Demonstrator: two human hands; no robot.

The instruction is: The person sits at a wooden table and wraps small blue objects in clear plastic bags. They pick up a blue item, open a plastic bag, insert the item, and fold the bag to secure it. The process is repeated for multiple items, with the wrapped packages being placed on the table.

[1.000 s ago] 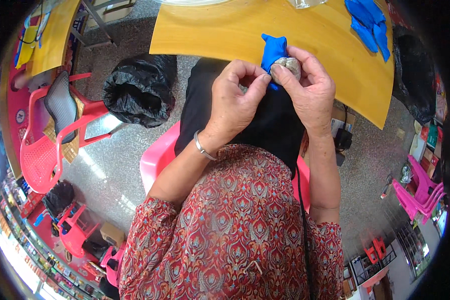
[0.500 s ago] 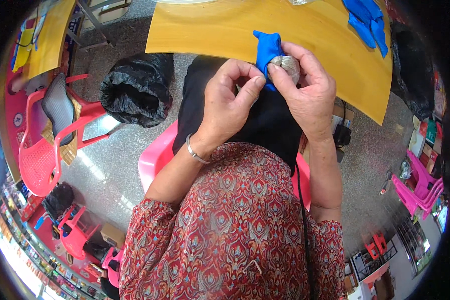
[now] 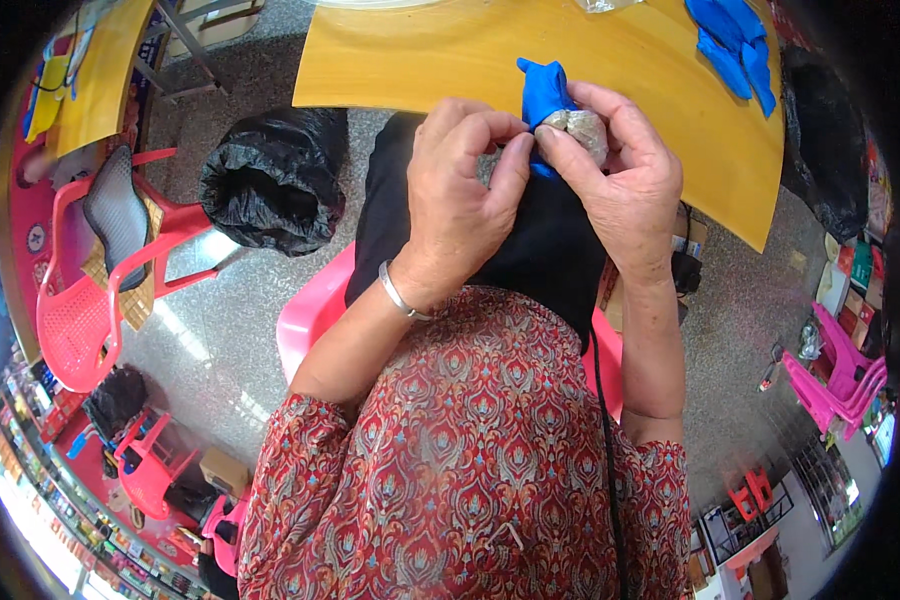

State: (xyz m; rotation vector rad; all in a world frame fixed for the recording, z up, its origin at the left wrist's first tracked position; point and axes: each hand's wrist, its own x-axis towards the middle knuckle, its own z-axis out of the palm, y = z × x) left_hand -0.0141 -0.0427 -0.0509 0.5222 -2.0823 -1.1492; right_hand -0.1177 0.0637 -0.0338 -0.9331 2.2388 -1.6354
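Observation:
Both my hands work at a small blue cloth piece [image 3: 544,90], held up over the near edge of the yellow table. A crumpled grey-beige wad [image 3: 582,130] sits against the cloth's right side, partly covered by my fingers. My right hand [image 3: 630,185] is closed around the wad and the cloth, its thumb pressing from the near side. My left hand [image 3: 465,190], with a silver bangle at the wrist, pinches the cloth's left edge between thumb and forefinger. Whether a needle or thread is in that pinch is too small to make out.
More blue cloth pieces [image 3: 735,50] lie at the far right of the yellow table [image 3: 410,60]. A black plastic bag [image 3: 270,185] stands open on the floor to the left, beside a pink chair [image 3: 80,330]. Another black bag [image 3: 820,140] hangs by the table's right side.
My left hand has turned, so more of its back shows, and its fingertips have come in against the cloth. The cloth and wad have shifted slightly right with my right hand.

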